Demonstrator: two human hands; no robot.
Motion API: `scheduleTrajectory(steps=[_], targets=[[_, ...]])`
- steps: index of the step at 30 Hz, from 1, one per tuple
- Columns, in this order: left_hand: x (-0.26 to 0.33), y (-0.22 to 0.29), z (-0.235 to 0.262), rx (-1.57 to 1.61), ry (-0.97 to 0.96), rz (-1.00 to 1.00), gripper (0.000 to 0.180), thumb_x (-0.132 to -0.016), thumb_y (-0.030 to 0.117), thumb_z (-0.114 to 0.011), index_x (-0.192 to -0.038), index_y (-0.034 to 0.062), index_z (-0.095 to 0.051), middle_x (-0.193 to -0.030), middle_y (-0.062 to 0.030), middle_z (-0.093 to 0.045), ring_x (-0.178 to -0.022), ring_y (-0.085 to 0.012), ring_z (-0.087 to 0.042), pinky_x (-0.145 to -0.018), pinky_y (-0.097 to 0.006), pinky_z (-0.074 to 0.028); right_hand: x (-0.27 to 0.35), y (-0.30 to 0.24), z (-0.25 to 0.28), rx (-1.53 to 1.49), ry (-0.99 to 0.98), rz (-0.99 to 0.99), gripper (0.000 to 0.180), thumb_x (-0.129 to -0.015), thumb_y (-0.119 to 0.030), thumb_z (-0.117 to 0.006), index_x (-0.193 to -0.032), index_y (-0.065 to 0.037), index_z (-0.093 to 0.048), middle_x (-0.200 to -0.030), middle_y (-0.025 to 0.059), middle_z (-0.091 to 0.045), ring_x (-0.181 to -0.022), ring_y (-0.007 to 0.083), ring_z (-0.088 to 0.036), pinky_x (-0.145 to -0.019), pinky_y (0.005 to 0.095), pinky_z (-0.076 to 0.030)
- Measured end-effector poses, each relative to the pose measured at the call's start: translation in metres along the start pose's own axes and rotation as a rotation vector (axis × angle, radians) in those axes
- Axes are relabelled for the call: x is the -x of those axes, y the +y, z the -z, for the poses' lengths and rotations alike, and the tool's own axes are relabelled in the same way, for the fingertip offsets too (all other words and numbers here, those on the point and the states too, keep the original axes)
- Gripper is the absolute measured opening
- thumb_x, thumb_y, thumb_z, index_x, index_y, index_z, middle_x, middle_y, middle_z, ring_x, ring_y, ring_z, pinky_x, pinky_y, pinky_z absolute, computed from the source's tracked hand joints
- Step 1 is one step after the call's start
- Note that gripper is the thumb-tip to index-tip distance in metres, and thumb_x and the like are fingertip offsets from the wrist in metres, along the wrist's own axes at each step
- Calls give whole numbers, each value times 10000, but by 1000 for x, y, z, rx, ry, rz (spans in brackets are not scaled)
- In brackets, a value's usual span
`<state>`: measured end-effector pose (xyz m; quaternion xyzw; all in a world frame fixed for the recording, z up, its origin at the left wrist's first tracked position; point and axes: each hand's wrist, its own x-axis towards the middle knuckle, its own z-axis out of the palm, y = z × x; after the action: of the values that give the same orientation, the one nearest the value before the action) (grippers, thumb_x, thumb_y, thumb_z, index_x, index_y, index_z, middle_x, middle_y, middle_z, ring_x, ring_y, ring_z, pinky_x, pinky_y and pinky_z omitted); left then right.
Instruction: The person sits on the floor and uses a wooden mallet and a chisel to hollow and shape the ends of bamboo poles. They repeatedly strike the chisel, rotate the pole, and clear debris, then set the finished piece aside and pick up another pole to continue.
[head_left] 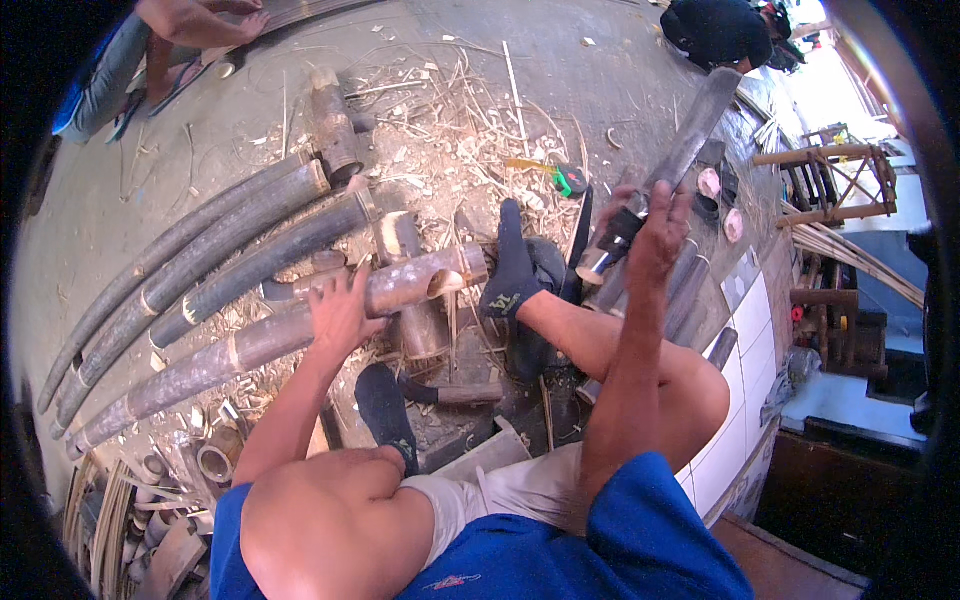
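Note:
A long bamboo pole [280,335] slants across the floor in front of me, with an oval notch cut near its right end. My left hand [340,315] grips it from above, fingers spread over its far side and thumb toward the notched end. My right hand [662,222] is raised to the right, closed around the handle of a machete. Its broad dark blade [705,125] points up and away; black wrapping [622,232] covers part of the handle. Under the notched pole lies a short, thick bamboo piece [422,330]. The blade is apart from the pole.
Several curved bamboo poles [250,250] lie at the left. Shavings [450,130] litter the floor beyond, near a green tape measure [570,180]. Another person's hands [225,25] show far left; a person in black [715,35] is far right. A bamboo frame [835,185] stands right.

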<state>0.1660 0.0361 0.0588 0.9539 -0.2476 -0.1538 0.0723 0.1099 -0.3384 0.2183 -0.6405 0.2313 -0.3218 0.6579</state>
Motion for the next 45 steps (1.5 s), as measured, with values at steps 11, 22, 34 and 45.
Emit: scheduleTrajectory(steps=[11, 22, 34, 45], targets=[[-50, -9, 10, 257, -252, -108, 1079, -565, 676, -853, -1319, -32, -545, -1082, -291, -707, -1071, -437, -678, -935, -498, -519, 198, 139, -39, 660, -415, -447, 438, -1051, -406, -531, -905, -14, -661, -636, 38, -586, -604, 127, -561, -587, 343, -466], [-65, -14, 12, 321, -340, -94, 1125, -525, 698, -854, -1337, -27, -572, -1173, -279, -697, -1143, -439, -654, -984, -488, -501, 191, 165, -42, 742, -447, -490, 520, -1029, -454, -497, -887, 13, -676, -721, 190, -641, -683, 333, -641, -663, 448, -480], [-64, -14, 13, 346, -358, -89, 1154, -523, 704, -862, -1385, -2, -562, -1245, -266, -680, -1185, -417, -644, -1021, -468, -485, 193, 160, -33, 748, -443, -474, 525, -1032, -466, -492, -914, 21, -646, -740, 246, -631, -733, 410, -656, -697, 477, -480], [-47, -6, 9, 264, -236, -104, 1026, -619, 772, -774, -1326, 47, -612, -1161, -260, -703, -1115, -418, -672, -950, -507, -517, 227, 99, -38, 610, -536, -281, 591, -1019, -225, -558, -1571, -131, -368, -1150, 349, -651, -984, 502, -677, -848, 503, -535]])
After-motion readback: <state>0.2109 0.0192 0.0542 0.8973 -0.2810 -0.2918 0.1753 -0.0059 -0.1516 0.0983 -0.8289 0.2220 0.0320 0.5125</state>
